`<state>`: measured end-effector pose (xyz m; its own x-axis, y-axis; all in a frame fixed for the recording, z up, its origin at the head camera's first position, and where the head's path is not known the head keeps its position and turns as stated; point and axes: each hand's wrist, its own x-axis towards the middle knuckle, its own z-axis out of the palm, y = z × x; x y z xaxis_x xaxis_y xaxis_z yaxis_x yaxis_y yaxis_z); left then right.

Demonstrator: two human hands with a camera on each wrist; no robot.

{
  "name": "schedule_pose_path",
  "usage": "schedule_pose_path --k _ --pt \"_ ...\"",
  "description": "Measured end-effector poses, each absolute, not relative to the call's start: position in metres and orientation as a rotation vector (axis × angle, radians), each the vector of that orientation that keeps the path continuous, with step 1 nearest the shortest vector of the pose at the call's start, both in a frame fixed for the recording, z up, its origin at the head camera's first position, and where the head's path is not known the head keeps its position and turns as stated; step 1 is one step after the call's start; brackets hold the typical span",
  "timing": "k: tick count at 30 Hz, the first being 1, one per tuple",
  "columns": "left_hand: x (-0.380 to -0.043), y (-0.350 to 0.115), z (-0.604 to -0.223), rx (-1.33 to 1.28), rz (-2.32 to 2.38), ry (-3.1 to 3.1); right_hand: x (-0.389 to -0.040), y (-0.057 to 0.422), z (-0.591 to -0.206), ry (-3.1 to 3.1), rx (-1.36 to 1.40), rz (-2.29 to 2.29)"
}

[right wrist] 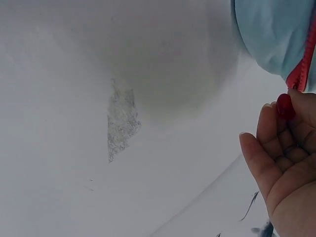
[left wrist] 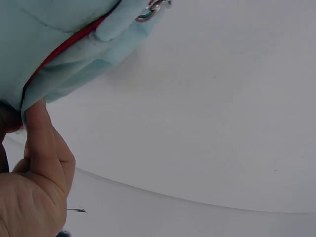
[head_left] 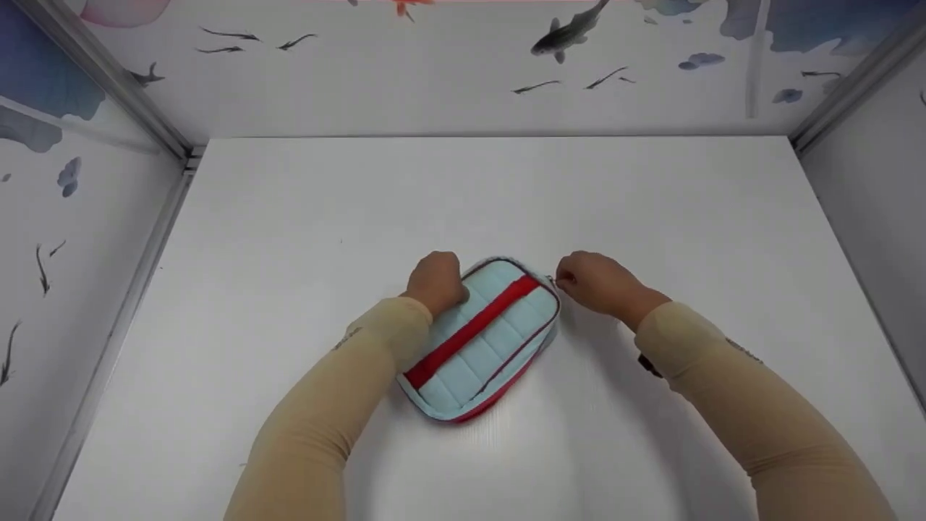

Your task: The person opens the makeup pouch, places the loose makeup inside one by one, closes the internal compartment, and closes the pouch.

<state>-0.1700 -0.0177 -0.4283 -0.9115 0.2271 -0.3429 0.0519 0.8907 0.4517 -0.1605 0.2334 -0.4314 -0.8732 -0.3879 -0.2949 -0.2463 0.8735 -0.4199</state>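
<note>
A light blue quilted pouch (head_left: 477, 376) with a red band (head_left: 470, 333) across its front lies slantwise on the white table. My left hand (head_left: 438, 281) grips the pouch's upper left edge; in the left wrist view its fingers (left wrist: 42, 148) pinch the fabric beside a dark red trim. At the upper right corner, my right hand (head_left: 597, 282) pinches the zipper's pull. The right wrist view shows that red pull (right wrist: 285, 106) between thumb and fingers, at the end of a red zipper (right wrist: 302, 69). A metal ring (left wrist: 148, 14) hangs at the pouch's far end.
The white table (head_left: 289, 202) is bounded by a back wall (head_left: 434, 87) with painted fish and by side walls with metal corner rails (head_left: 119, 79). A greyish worn patch (right wrist: 122, 121) marks the white surface in the right wrist view.
</note>
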Motion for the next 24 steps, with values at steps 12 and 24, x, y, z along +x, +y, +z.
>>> schedule_pose_path --k 12,24 --pt "-0.159 -0.031 -0.431 -0.127 0.874 2.756 -0.146 0.221 -0.430 2.636 -0.357 -0.588" --pt "-0.156 -0.037 -0.434 -0.283 0.982 2.753 -0.115 0.202 -0.432 2.612 -0.320 -0.664"
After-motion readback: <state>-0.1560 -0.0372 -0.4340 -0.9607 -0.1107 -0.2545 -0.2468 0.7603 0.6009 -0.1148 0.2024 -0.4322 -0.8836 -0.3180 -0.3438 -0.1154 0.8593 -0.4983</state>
